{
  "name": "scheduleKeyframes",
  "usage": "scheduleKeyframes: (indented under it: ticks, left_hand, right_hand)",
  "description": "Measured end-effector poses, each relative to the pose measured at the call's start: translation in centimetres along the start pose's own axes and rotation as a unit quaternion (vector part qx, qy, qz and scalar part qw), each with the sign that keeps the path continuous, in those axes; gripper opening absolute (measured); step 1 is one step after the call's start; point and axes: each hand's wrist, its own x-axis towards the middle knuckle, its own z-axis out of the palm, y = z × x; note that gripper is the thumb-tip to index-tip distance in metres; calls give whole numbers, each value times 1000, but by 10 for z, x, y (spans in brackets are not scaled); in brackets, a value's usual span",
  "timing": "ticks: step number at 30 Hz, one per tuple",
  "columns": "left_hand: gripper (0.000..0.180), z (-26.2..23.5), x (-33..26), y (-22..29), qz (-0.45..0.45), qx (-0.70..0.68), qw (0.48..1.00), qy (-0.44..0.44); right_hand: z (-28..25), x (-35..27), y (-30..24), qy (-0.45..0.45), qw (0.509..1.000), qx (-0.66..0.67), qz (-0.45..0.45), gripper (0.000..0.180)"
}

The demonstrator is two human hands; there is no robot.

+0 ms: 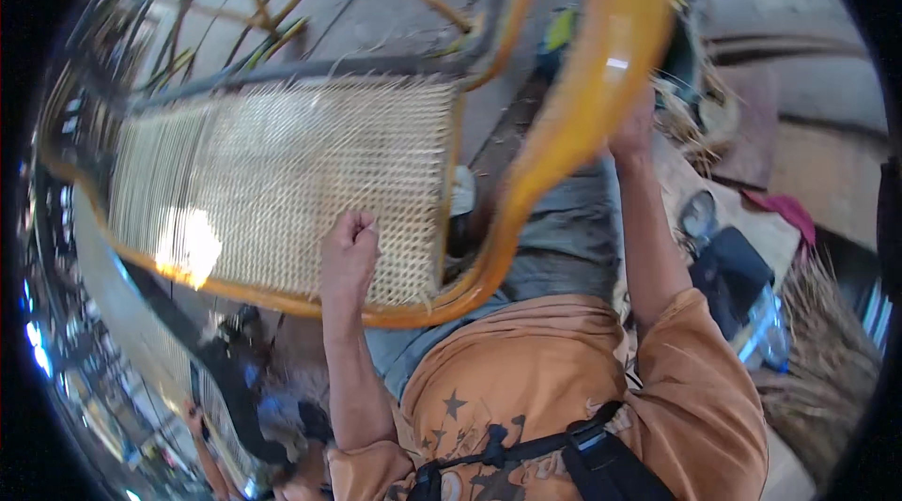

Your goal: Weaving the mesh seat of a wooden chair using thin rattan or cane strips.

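Observation:
A woven cane panel (282,172) spans a glossy yellow-brown curved furniture frame (554,139) in front of my body. Toward its left end the panel shows mostly parallel strands, while the middle and right carry an open mesh. My left hand (352,247) is closed over the near part of the mesh, thumb against curled fingers; whatever it pinches is too small to make out. At the right, my right hand (635,125) reaches beyond the frame's tall curved arm. The frame hides its fingers, so its grip does not show.
Thin crossed rods (272,13) of the frame extend at the far left. Loose cane fibres (705,125) lie right of my right hand. A black bag (733,271), a clear plastic bottle (772,332) and a straw bundle (817,341) lie farther right. Another person's arm (207,445) shows lower left.

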Motion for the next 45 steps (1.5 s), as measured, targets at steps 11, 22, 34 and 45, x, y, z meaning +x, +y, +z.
scheduleKeyframes:
  ticks: [11, 22, 34, 45]
  left_hand:
    - [11, 85, -99, 24, 388, 170, 892, -154]
    - [14, 81, -115, 5, 318, 252, 882, -242]
    - [9, 65, -113, 1, 342, 215, 891, -209]
    - [9, 66, -101, 22, 362, 226, 898, -110]
  right_hand:
    - [-94, -154, -98, -183, 978, 82, 58, 16]
    - [-50, -186, -93, -453, 876, -161, 44, 17]
    - [-30, -178, -97, -504, 827, -251, 3, 11]
    - [-56, -146, -115, -374, 844, -366, -116, 23]
